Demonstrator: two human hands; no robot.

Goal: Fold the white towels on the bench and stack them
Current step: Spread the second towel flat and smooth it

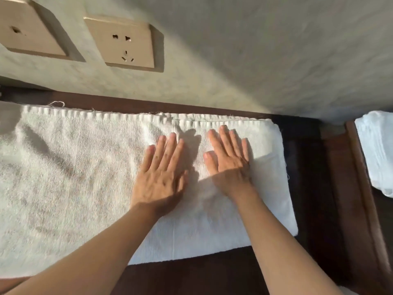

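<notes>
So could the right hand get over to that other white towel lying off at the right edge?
Probably yes. The right hand lies flat and holds nothing on the spread white towel, and only bare dark wooden bench separates it from the other white towel. Nothing stands between them.

Two wall sockets (123, 42), grey wall (265, 50)

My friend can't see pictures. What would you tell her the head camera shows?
Two bare hands, left hand and right hand, press flat on a white towel spread over a dark wooden bench. Two wall sockets sit above, and more white cloth lies far right.
</notes>
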